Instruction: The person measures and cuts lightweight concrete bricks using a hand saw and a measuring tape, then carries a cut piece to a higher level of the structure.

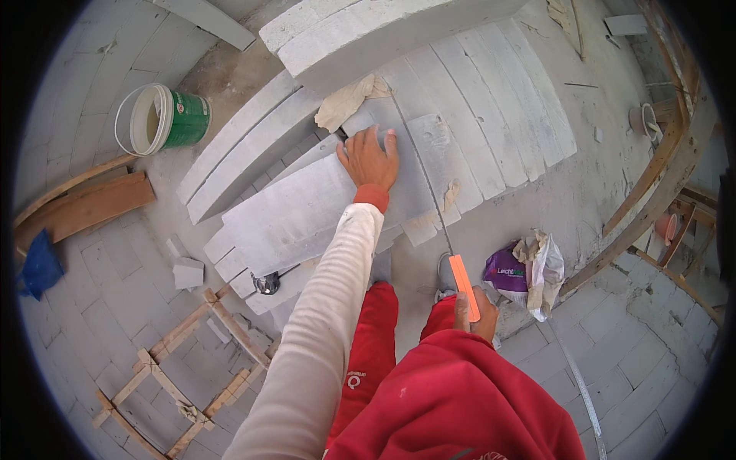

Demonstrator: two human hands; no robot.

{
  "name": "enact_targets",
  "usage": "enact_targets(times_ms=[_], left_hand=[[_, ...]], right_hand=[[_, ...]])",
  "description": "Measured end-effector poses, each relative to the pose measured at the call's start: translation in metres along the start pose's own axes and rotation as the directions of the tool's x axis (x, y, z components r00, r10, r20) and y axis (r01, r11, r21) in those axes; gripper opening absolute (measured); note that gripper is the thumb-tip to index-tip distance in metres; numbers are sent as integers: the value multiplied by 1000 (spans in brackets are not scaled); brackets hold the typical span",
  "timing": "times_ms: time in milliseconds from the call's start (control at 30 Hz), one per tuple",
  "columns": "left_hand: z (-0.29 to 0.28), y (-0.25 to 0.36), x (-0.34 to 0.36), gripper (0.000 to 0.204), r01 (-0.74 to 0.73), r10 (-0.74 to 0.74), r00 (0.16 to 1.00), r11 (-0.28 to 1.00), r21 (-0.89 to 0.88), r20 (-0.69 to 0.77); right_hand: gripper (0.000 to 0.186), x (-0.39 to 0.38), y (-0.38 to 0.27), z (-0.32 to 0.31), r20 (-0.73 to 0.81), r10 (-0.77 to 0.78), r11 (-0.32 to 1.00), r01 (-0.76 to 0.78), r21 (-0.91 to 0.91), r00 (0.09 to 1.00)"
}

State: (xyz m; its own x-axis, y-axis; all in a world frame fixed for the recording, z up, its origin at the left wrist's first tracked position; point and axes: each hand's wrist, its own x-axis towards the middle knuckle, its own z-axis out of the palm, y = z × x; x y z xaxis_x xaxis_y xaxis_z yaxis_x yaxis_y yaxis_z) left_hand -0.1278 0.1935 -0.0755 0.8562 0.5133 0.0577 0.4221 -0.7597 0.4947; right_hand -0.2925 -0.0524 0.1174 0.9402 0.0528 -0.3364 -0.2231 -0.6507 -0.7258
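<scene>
My left hand (369, 159) presses down with spread fingers on a white aerated concrete block (295, 211). The block lies across a stack of similar pale slabs. At the lower right, my right hand (481, 314) is closed round the orange handle of a hand saw (463, 285). Its long thin blade, seen nearly edge-on, runs up from the handle across the block, to the right of my left hand. How deep the blade sits in the block I cannot tell. A crumpled beige cloth or glove (343, 104) lies just beyond my left fingers.
Curved white blocks (399, 38) rest at the far side. A green-and-white bucket (157, 119) lies at the left. A wooden frame (180, 376) is on the lower-left floor. To the right are a purple-white bag (529, 272), a metal strip (576, 376) and curved timber (652, 199).
</scene>
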Motion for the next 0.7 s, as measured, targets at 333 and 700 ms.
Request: enact_targets(times_ms=[333, 700], left_hand=[[14, 23, -3, 38, 86, -65, 994, 964, 252, -88], [16, 22, -1, 38, 75, -41, 992, 955, 287, -122]], right_hand=[[33, -52, 73, -13, 54, 79, 983, -87, 162, 995], [30, -30, 105, -2, 76, -117, 985, 106, 135, 990]])
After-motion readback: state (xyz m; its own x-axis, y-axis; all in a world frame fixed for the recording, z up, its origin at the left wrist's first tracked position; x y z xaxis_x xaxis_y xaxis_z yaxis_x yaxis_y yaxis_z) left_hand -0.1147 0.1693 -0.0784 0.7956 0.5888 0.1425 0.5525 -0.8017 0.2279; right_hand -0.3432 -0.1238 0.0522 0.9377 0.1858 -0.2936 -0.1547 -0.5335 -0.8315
